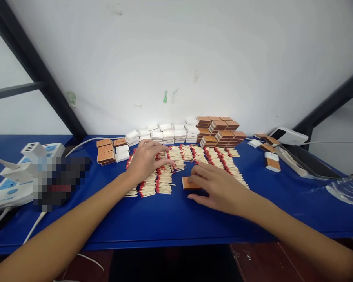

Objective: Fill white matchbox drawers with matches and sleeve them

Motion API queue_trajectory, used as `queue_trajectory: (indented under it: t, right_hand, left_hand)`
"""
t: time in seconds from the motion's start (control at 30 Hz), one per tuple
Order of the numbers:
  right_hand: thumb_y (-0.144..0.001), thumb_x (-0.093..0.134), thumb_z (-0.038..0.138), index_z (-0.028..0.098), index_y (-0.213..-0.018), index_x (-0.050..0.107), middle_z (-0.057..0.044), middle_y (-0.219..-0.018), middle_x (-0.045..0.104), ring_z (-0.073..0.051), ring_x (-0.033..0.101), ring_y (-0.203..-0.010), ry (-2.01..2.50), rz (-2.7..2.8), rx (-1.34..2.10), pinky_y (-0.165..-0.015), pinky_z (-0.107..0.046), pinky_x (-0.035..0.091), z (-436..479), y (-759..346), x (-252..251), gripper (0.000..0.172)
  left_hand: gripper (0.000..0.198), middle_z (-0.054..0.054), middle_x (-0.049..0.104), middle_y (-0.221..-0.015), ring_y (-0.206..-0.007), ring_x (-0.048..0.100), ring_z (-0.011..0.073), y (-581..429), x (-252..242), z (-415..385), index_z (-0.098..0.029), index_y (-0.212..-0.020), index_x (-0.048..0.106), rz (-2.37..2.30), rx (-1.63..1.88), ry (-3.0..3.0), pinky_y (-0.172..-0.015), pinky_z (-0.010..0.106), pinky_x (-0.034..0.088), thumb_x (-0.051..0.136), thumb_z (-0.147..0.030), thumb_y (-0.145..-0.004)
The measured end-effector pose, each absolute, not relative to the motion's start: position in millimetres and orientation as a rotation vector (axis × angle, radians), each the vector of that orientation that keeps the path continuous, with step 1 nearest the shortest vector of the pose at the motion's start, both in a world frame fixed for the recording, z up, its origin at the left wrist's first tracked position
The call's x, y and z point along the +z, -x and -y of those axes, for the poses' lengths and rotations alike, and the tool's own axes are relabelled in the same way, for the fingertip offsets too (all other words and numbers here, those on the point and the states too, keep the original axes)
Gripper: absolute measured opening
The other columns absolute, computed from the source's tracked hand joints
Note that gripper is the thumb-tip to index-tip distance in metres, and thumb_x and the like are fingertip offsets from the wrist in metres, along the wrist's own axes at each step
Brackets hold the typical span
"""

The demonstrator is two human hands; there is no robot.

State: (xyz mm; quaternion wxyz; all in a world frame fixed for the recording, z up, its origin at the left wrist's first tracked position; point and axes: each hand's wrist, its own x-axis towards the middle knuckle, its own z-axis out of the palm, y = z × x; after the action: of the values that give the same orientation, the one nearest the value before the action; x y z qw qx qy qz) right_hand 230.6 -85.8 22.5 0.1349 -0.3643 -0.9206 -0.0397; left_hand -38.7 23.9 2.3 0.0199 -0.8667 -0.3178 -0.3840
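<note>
Rows of red-tipped matches point(164, 187) lie spread over the blue table. Above them, my left hand point(145, 159) has its thumb and fingers closed around the near end of a small white matchbox tray point(173, 155), partly covered by my fingers. My right hand point(214, 186) is curled over an orange-brown matchbox point(188, 183) in front of the matches, fingers on its top and right end. Its thumb lies lower, near the table. Whether this box has a tray inside is hidden.
White trays point(168, 136) and brown matchboxes point(223, 135) are stacked along the wall. A smaller stack of boxes point(105, 152) stands left. On the far left are a power strip point(54, 152) and cables; loose boxes point(272, 164) and a white device point(288, 136) lie right.
</note>
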Motion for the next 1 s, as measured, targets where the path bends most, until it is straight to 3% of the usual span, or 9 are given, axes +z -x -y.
queue_trajectory:
  t: [0.1, 0.27, 0.43, 0.6, 0.8, 1.0]
  right_hand:
    - [-0.087, 0.083, 0.049, 0.022, -0.121, 0.068, -0.012, -0.121, 0.069, -0.031, 0.064, -0.110, 1.213, 2.576, 0.226, -0.089, -0.045, 0.055, 70, -242, 29, 0.046]
    - [-0.091, 0.078, 0.044, 0.023, -0.101, 0.070, -0.008, -0.104, 0.069, -0.027, 0.063, -0.100, 1.249, 2.630, 0.444, -0.083, -0.041, 0.053, 51, -248, 41, 0.025]
    - [-0.093, 0.075, 0.045, 0.023, -0.102, 0.068, -0.009, -0.104, 0.074, -0.027, 0.065, -0.095, 1.320, 2.419, 0.169, -0.079, -0.039, 0.049, 36, -249, 42, 0.025]
    - [-0.094, 0.074, 0.045, 0.023, -0.107, 0.069, -0.008, -0.099, 0.074, -0.025, 0.066, -0.089, 1.247, 2.350, 0.131, -0.076, -0.037, 0.049, 29, -249, 33, 0.025]
    - [-0.093, 0.076, 0.047, 0.024, -0.111, 0.073, -0.007, -0.098, 0.074, -0.021, 0.066, -0.077, 1.205, 2.241, 0.236, -0.069, -0.035, 0.052, 29, -253, 29, 0.030]
    - [-0.091, 0.079, 0.052, 0.025, -0.117, 0.075, -0.009, -0.116, 0.075, -0.019, 0.070, -0.077, 1.154, 2.089, 0.465, -0.075, -0.039, 0.062, 28, -256, 21, 0.038]
  left_hand:
    - [0.039, 0.005, 0.080, -0.109, -0.104, 0.072, 0.0244, 40, 4, -24, -0.023, -0.111, 0.076, 0.933, -1.185, 2.729, -0.100, 0.041, 0.049, 0.081, -0.057, -0.091]
    - [0.041, 0.005, 0.080, -0.102, -0.098, 0.073, 0.0240, 41, 5, -25, -0.023, -0.109, 0.077, 0.897, -1.241, 2.753, -0.095, 0.040, 0.051, 0.080, -0.059, -0.090]
    - [0.043, 0.003, 0.080, -0.097, -0.094, 0.073, 0.0225, 39, 8, -22, -0.025, -0.106, 0.078, 1.056, -1.292, 2.769, -0.093, 0.040, 0.053, 0.080, -0.064, -0.089]
    - [0.044, 0.003, 0.080, -0.097, -0.094, 0.074, 0.0227, 37, 8, -19, -0.027, -0.108, 0.080, 1.107, -1.318, 2.821, -0.094, 0.042, 0.056, 0.080, -0.066, -0.088]
    - [0.044, 0.004, 0.082, -0.102, -0.096, 0.076, 0.0232, 35, 9, -17, -0.027, -0.106, 0.080, 1.149, -1.364, 2.874, -0.094, 0.042, 0.059, 0.084, -0.065, -0.084]
    - [0.043, 0.006, 0.083, -0.108, -0.101, 0.080, 0.0240, 31, 11, -13, -0.023, -0.105, 0.081, 1.315, -1.512, 3.011, -0.090, 0.037, 0.065, 0.089, -0.058, -0.082]
